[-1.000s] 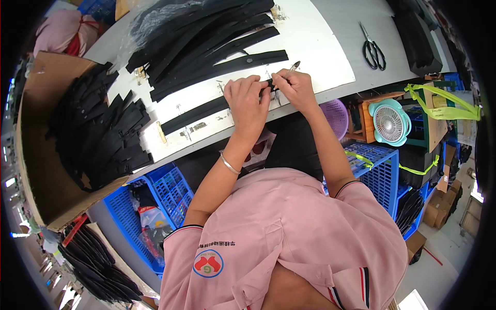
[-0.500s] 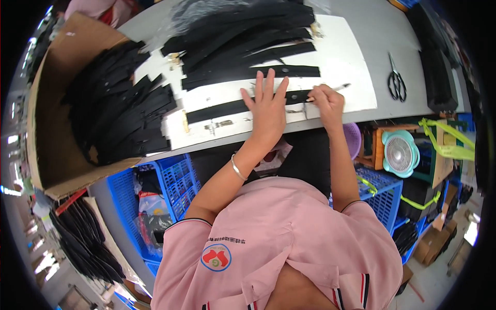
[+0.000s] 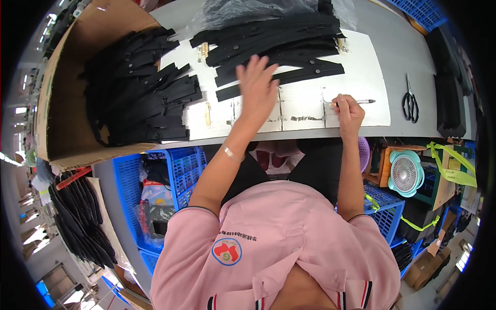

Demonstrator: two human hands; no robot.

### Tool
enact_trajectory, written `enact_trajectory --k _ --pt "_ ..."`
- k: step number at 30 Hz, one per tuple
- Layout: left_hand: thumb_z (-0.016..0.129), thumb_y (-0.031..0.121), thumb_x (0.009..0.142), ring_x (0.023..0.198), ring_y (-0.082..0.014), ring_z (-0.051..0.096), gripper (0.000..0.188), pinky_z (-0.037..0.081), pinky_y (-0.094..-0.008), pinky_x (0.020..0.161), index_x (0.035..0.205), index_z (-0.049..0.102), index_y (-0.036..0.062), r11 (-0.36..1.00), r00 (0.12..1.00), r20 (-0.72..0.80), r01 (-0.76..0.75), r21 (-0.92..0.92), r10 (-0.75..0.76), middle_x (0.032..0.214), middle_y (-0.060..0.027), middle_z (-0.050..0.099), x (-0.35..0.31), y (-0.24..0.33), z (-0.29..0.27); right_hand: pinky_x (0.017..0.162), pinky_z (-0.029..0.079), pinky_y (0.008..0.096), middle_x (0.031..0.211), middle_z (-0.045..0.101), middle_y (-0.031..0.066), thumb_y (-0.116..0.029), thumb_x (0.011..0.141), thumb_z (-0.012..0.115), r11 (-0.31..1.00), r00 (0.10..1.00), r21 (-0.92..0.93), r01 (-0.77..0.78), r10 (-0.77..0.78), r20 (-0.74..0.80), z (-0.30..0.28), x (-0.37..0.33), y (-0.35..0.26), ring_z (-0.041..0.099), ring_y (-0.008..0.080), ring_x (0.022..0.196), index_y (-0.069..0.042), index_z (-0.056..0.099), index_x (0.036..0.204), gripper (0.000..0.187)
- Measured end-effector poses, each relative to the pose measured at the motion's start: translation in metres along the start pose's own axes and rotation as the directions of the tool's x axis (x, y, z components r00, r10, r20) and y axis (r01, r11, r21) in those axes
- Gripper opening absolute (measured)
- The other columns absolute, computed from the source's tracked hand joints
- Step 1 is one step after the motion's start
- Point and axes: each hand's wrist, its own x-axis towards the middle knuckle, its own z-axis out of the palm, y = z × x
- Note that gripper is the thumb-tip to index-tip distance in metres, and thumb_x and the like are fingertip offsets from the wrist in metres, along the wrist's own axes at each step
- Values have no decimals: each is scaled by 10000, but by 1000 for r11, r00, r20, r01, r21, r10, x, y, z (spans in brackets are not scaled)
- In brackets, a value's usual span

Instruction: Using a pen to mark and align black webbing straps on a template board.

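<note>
On the grey worktable (image 3: 398,49) lies a white sheet (image 3: 305,106), with blue crates (image 3: 175,170) beneath and a cardboard box (image 3: 67,103) of black strips at the left. Flat, matte black straps (image 3: 281,46) lie piled, long axes running left to right. Left hand (image 3: 257,88) hovers spread and released over them. Right hand (image 3: 349,111) is clenched on a slim pen (image 3: 361,102) pointing right. Scissors (image 3: 411,101) rest nearby.

Factory workbench: stacked black strips (image 3: 139,98), blue crates (image 3: 175,170), scissors (image 3: 411,101).
</note>
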Motion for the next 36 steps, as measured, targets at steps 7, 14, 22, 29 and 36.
enact_trajectory --k 7,14,22,29,36 --pt "670 46 864 1355 -345 514 424 270 -559 1185 1286 680 83 930 954 -288 177 322 -82 1396 -144 609 -49 -81 -120 647 483 228 802 723 38 -120 1003 662 1000 1000 -13 22 -22 -7 3 2 -2 604 74 681 33 742 894 204" --pt "727 230 927 1238 -233 604 151 260 -561 1183 1047 768 148 874 960 -198 266 408 -200 1205 -18 722 -47 -137 -152 630 487 227 795 728 35 -105 994 660 999 998 3 54 -53 -17 8 3 -3 609 63 682 36 744 921 180" --pt "698 138 966 855 -268 707 129 549 -354 795 1018 760 37 977 976 108 197 -80 -188 961 -108 736 -20 -2 -78 606 459 222 801 701 26 -154 1026 637 999 998 -48 21 -23 -53 5 -3 -17 553 44 660 -10 721 1155 210" --pt "759 117 884 889 -297 697 184 543 -363 788 1053 755 47 973 960 269 -10 -231 74 979 -114 727 -23 64 7 869 513 385 1053 745 73 -127 899 742 654 815 -517 553 -554 170 26 -51 -22 694 248 962 -90 706 1184 290" --pt "747 58 849 968 -311 647 223 475 -400 876 1072 732 49 984 988 111 -86 -157 104 1030 -91 714 -33 47 -7 1160 343 494 1308 704 44 -125 888 753 551 863 -690 469 -452 226 -14 -56 -4 616 245 1295 -108 634 1307 435"
